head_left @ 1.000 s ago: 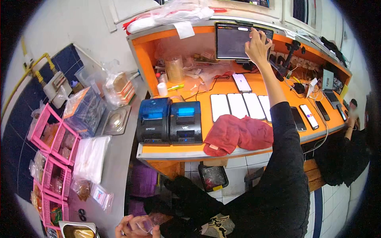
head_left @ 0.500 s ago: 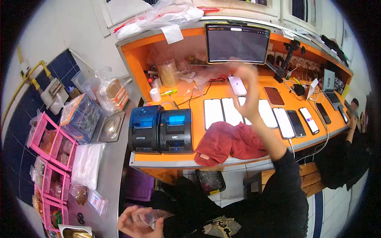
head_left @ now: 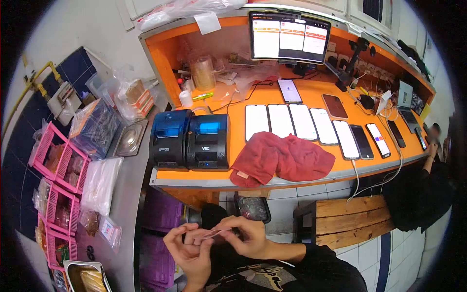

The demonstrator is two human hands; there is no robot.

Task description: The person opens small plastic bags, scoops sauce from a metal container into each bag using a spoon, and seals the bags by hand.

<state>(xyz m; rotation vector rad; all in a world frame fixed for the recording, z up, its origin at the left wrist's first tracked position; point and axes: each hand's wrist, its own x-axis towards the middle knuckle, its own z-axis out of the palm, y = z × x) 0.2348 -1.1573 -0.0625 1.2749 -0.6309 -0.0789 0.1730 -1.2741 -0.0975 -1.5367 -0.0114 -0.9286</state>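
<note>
Low in front of my body, both hands meet at a small, thin piece of clear plastic, perhaps a little bag; its exact kind is hard to make out. My right hand pinches its edge between thumb and fingers. Palm up with curled fingers, my left hand grips the other side. Beyond them, a crumpled dark red cloth lies along the front edge of the orange desk.
Two black label printers stand on the desk's left. Several phones lie in a row behind the cloth, under a lit screen. Pink baskets and plastic bags occupy the steel counter at left. A wooden bench and another person are at right.
My right hand has come down from in front of the screen to the plastic in my left hand. The screen has turned from dark to lit with white panels.
</note>
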